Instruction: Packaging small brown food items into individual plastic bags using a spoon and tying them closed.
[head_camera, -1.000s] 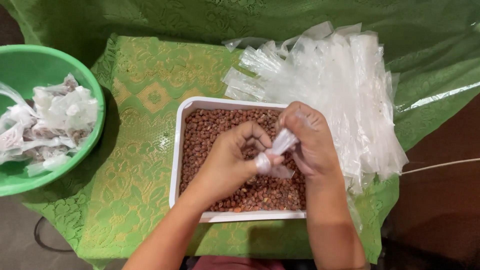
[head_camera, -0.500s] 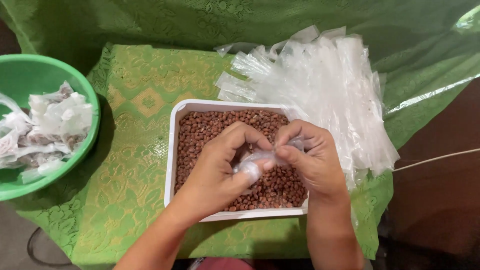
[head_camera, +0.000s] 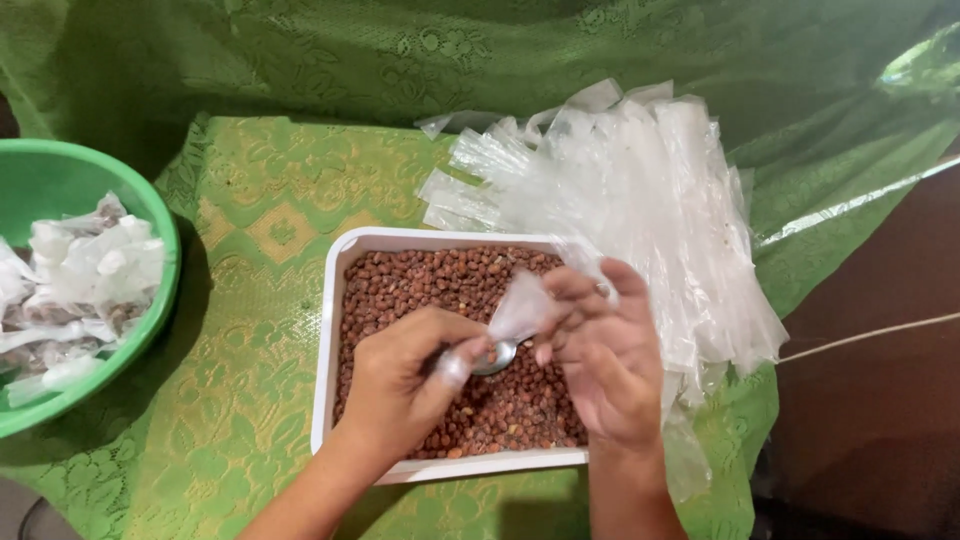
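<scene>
1. the tray (head_camera: 330, 350) under my hands is white, filled with reddish-brown nuts (head_camera: 420, 290).
2. the small bag (head_camera: 520, 308) at my fingers is clear, and the spoon (head_camera: 495, 357) silvery.
3. the cloth (head_camera: 250, 230) is lime green with a yellow diamond-and-lace pattern.
4. at 9 o'clock, a bright green bowl (head_camera: 150, 215) holds clear filled bags (head_camera: 90, 260).
5. at 1 o'clock, the heap of empty bags (head_camera: 640, 190) is translucent white.

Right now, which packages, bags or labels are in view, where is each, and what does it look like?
Small clear bag: pinched in the right hand, over the white tray of brown nuts; crumpled.
Stack of empty clear bags: on the green cloth right of and behind the tray; long, narrow, fanned out.
Filled bags: in the green bowl at left; clear, knotted, brown contents.
No labels or screens.
</scene>
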